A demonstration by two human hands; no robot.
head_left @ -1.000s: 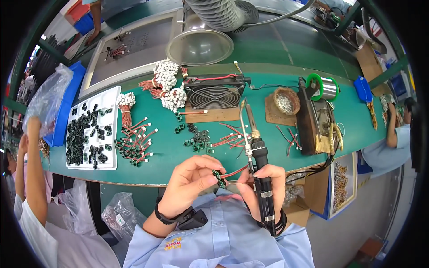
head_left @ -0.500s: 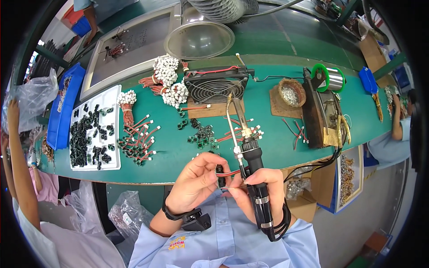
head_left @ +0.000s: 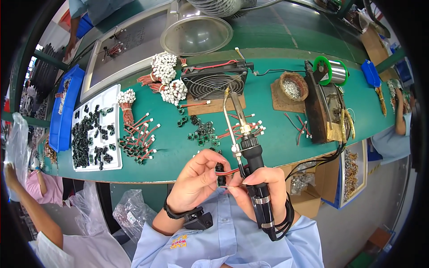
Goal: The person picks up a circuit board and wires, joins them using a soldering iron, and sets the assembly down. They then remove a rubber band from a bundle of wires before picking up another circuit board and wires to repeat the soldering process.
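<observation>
My left hand (head_left: 193,182) is closed in a pinch around a small black part (head_left: 220,169), just beyond the table's near edge. Red and black wires (head_left: 230,172) run from that part toward my right hand (head_left: 273,185). That hand is wrapped round a black soldering iron (head_left: 253,156) with a thin metal feed tube alongside; its thumb and finger also pinch near the wires. The iron's tip points away from me, in front of a black fan (head_left: 214,82). My fingers hide where the wires meet the part.
Small green-black parts (head_left: 203,129) and wired pieces (head_left: 138,138) lie on the green table. A white tray (head_left: 114,158) of parts and a blue bin (head_left: 58,134) stand left. Bundled connectors (head_left: 164,67), a solder spool (head_left: 337,73) and a round bowl (head_left: 305,85) sit farther back. Other people work at both sides.
My hands keep nearly the same grip and pose. The view has shifted slightly. At the far left, another person's hand has moved down with a clear plastic bag.
</observation>
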